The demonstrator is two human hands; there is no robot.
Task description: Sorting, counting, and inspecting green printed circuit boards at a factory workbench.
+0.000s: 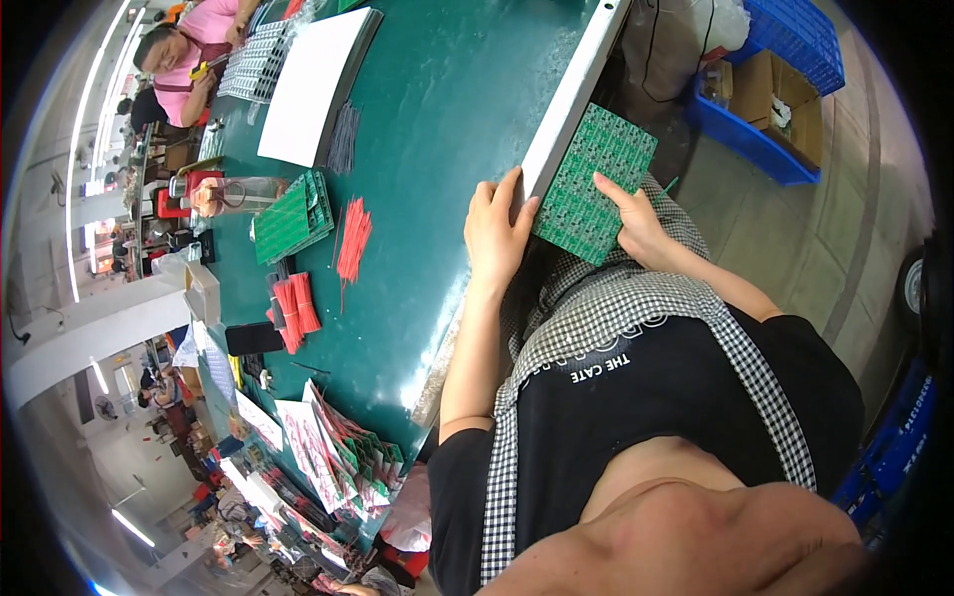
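A green circuit board panel [593, 184], dense with small parts, is tilted over my lap beside the table edge. My right hand [641, 226] grips its right side, thumb lying on the upper face and the other fingers hidden underneath. My left hand [497, 230] is at the white table rail [566, 109], with its fingers bent over the rail. The left thumb comes close to the panel's left edge. Whether that hand also pinches the panel is hidden from view.
On the green table [437, 129] lie red wire bundles [353, 243], stacked green boards [293, 219], a white sheet stack [318, 84], a black phone [255, 339] and boards with wires [348, 452]. A blue crate [760, 139] stands right. Across sits a person in pink [204, 40].
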